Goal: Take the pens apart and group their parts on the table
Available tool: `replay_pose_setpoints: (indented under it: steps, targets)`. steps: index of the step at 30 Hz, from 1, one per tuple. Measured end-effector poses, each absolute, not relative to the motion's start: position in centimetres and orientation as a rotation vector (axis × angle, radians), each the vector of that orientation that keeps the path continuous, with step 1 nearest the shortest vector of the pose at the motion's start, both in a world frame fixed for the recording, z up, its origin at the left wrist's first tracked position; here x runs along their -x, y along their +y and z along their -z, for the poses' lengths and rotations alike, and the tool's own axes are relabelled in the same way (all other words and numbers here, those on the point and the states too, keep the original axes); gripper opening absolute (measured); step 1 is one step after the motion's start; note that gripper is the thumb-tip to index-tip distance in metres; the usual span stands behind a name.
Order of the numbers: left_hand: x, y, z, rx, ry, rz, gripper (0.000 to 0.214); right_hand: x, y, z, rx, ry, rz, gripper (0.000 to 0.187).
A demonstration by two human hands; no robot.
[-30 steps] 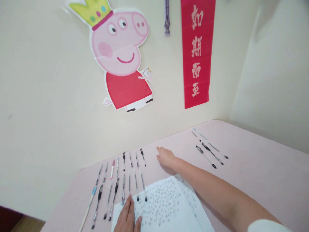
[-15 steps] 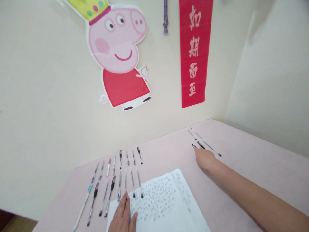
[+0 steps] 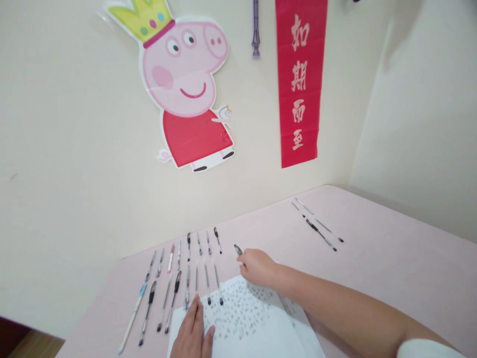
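Observation:
My right hand (image 3: 258,267) is closed around a pen (image 3: 237,249); only its dark end sticks out past the fingers, and the rest is hidden. This hand hovers at the far edge of the handwritten white sheets (image 3: 257,318). My left hand (image 3: 192,330) lies flat on the paper's left part with fingers stretched. Its fingertips reach the lower end of a clear pen (image 3: 197,278); whether they touch it I cannot tell. Two rows of pens run beside it, including a black-capped pen (image 3: 148,311), a cream pen with a blue end (image 3: 132,318) and a pink pen (image 3: 171,258).
Several pens and thin refills lie at the far right of the pink table (image 3: 391,258), among them a black-gripped pen (image 3: 320,233) and a pale blue pen (image 3: 304,206). The wall behind carries a pig cutout (image 3: 197,134) and a red banner (image 3: 299,99).
My right hand has moved left from the pens at the far right to the paper's far edge, with a pen in it. My left hand stays on the paper.

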State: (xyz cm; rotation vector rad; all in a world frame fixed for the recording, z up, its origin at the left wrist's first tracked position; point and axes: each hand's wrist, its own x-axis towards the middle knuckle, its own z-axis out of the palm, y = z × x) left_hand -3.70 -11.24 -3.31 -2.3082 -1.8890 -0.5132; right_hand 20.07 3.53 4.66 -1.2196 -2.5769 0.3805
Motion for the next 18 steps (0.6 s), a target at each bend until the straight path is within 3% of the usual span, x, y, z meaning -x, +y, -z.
replay_pose_setpoints:
  steps: [18]
  targets:
    - [4.1, -11.0, 4.6, 2.235, -1.966, 0.389, 0.050, -13.0, 3.6, -2.8, 1.178, -2.702, -0.335, 0.024]
